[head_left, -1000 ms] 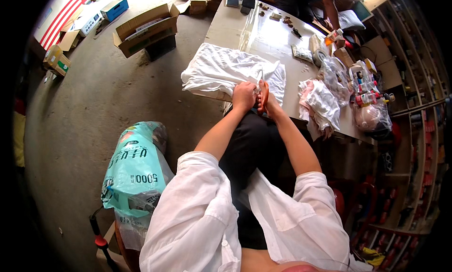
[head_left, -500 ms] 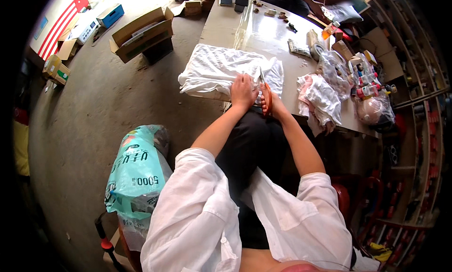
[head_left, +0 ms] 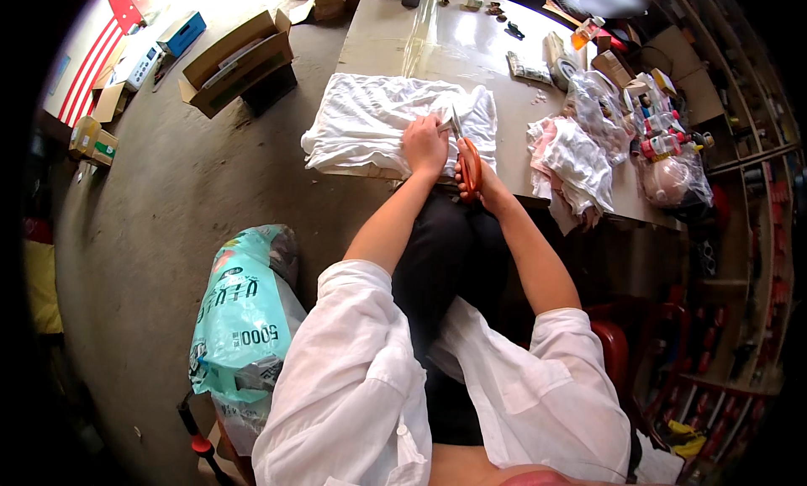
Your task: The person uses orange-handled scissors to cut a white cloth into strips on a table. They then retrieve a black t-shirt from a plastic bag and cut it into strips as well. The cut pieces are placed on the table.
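Now, orange-handled scissors (head_left: 477, 161) are held in the right hand (head_left: 493, 192), and white cloth (head_left: 361, 112) is pinched by the left hand (head_left: 425, 146).

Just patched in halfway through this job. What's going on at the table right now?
A person in a white shirt is working with both hands on a crumpled white cloth at the near edge of a pale table. The right hand grips orange-handled metal scissors, their blades reaching over the cloth. The left hand is on the cloth beside the blades. A loose pile of white and pink fabric lies to the right.
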`<state>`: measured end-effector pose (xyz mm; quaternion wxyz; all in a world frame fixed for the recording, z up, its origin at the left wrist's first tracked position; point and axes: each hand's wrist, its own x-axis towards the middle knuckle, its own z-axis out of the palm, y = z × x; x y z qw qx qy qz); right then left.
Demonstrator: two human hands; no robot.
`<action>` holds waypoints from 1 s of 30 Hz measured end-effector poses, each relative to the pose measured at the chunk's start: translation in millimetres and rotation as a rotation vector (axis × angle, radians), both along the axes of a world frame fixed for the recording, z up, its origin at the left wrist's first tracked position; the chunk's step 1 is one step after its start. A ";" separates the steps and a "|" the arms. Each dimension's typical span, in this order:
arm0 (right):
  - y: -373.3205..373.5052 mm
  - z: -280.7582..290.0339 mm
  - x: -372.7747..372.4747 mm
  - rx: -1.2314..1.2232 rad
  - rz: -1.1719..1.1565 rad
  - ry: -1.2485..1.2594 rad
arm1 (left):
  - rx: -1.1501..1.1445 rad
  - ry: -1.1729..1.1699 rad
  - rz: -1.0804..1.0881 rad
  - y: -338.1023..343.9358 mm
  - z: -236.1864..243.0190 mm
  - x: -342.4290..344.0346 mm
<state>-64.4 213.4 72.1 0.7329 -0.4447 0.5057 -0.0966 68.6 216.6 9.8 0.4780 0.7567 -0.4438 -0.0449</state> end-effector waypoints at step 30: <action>-39.4 -45.4 34.1 -0.492 0.080 0.214 | -0.206 0.049 -0.156 2.0 -6.2 9.1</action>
